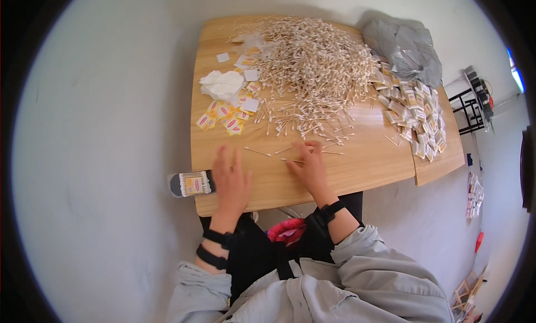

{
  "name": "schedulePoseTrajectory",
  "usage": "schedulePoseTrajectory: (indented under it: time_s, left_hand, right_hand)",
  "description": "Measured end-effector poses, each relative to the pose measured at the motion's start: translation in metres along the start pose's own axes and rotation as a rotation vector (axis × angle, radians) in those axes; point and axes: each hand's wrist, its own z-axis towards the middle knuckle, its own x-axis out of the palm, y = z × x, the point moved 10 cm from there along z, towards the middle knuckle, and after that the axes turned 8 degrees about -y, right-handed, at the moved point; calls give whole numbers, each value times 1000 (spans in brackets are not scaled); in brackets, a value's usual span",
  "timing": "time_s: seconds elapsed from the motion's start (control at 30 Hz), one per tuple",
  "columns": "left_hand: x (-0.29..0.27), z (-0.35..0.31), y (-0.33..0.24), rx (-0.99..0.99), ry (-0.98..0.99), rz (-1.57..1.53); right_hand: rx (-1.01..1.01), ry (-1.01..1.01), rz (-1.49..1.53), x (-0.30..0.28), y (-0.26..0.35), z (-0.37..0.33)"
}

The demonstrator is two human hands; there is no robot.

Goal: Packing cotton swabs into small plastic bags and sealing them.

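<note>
My left hand (230,179) is over the table's near left part, a little blurred, its fingers stretched out and apart with nothing seen in them. Beside it, at the table's left edge, a dark holder (175,186) bears a row of cotton swabs (207,182) with a yellow and white label card (193,185) on top. My right hand (311,169) is low over the tabletop, fingers curved, thumb and forefinger apart. A loose cotton swab (293,160) lies between them, and others lie by its fingertips. Another single swab (257,151) rests between my hands.
A big heap of cotton swabs (318,61) covers the far middle of the wooden table (368,167). At left lie yellow label cards (226,114), white squares (250,105) and a crumpled white tissue (221,85). Filled swab packs (419,114) and a grey plastic bag (405,47) are at right.
</note>
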Motion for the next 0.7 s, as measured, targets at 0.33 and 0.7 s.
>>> schedulePoseTrajectory:
  time_s: [0.33,0.7]
  left_hand:
    - [82,-48,-78,173,328,87]
    - [108,-37,-111,182,337,201]
  right_hand:
    - [74,-112,176,-9,-36,-4]
    - [97,-390,-59,-97,-92,-3]
